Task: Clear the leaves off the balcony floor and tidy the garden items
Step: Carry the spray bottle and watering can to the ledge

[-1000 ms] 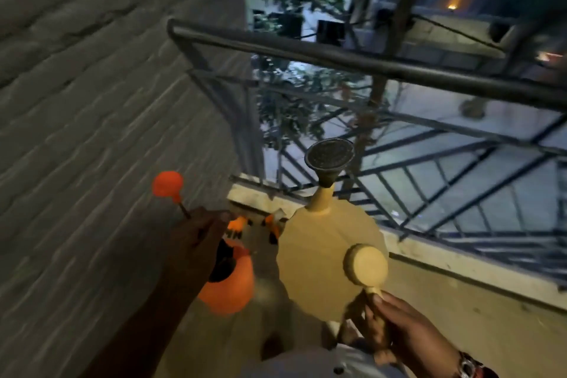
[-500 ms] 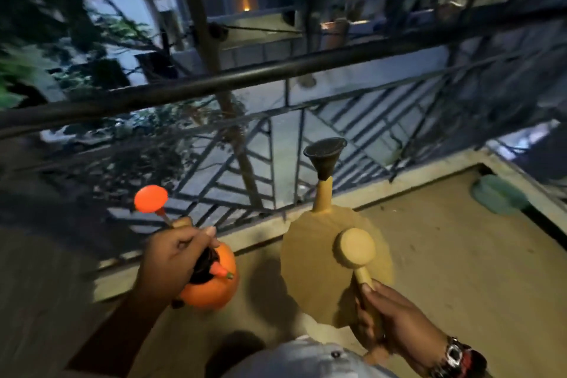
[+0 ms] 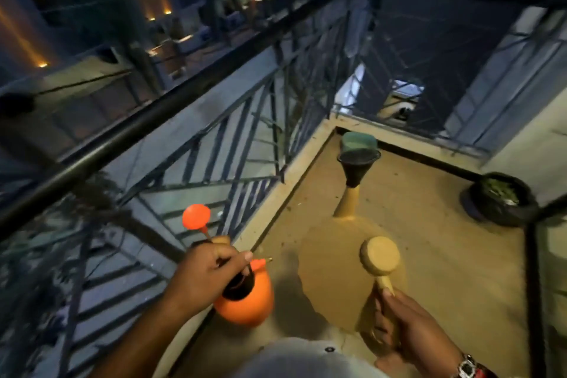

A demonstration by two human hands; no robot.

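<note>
While the left hand (image 3: 205, 273) grips an orange sprayer (image 3: 245, 301) and the right hand (image 3: 411, 334) clutches a tan watering can (image 3: 343, 261), the balcony floor (image 3: 429, 224) holds a black pot (image 3: 500, 198) at two o'clock.

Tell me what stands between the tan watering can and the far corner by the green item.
Nothing visible does. The floor from the watering can to the green item looks bare; the black pot sits off to the right.

Two garden items held above a balcony floor (image 3: 429, 255).
The left hand (image 3: 202, 276) grips the top of an orange pressure sprayer (image 3: 245, 304); the right hand (image 3: 408, 334) holds a tan watering can (image 3: 337, 261) by its handle. A green pot (image 3: 359, 141) sits in the far corner beside the railing (image 3: 190, 98), a dark pot (image 3: 500, 196) at right.
</note>
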